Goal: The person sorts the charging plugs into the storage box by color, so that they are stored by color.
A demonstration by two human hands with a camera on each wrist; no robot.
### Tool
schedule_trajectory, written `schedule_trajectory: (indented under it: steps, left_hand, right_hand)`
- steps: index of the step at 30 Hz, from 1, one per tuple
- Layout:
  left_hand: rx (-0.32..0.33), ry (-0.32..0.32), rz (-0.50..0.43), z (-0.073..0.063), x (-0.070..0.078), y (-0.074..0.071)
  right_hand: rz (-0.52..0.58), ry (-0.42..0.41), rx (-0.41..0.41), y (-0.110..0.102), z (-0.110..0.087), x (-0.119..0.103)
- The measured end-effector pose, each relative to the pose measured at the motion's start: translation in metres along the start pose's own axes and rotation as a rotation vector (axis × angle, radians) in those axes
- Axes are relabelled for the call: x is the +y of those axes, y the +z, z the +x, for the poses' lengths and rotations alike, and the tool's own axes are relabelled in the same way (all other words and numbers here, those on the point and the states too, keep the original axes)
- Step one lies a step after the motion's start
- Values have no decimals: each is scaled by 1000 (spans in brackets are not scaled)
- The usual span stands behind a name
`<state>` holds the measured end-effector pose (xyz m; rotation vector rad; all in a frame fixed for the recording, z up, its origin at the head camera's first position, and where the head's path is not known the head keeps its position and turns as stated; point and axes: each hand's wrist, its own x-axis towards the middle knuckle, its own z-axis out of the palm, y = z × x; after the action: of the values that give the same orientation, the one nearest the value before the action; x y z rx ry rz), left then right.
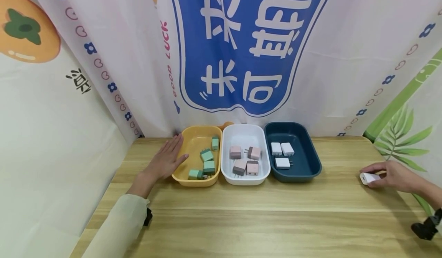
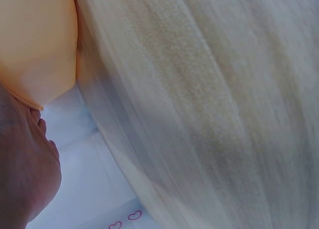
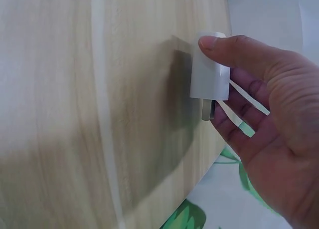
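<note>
Between its thumb and fingers, my right hand (image 1: 397, 177) pinches a white charger plug (image 3: 209, 72) by the table's right side; its metal prongs show in the right wrist view. My left hand (image 1: 162, 164) lies with fingers straight against the left rim of the yellow tray (image 1: 190, 150). Several green charger plugs (image 1: 207, 155) lie in that tray. In the middle, a white tray (image 1: 243, 134) holds several pink-and-grey charger plugs (image 1: 252, 169). Three white charger plugs (image 1: 287, 149) lie in the dark blue tray (image 1: 305, 166) on the right.
The three trays stand side by side at the back of the wooden table (image 1: 241, 219). Behind them hangs a printed curtain (image 1: 328, 77). Bare tabletop separates the dark blue tray from my right hand.
</note>
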<state>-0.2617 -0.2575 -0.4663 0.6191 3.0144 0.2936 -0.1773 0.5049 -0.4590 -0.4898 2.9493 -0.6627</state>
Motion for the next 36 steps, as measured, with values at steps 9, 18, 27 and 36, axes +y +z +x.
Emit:
schedule_trajectory:
  steps: [9, 18, 27, 36]
  left_hand:
    - [-3, -4, 4, 0, 0, -1]
    - [-2, -2, 12, 1, -1, 0]
    - [2, 1, 22, 1, -1, 0]
    - [14, 10, 29, 0, -1, 0]
  right_hand:
    - [44, -39, 25, -6, 9, -13]
    - [73, -140, 55, -15, 22, -35]
    - [66, -166, 46, -19, 38, -58]
    - [123, -195, 44, -21, 51, -74]
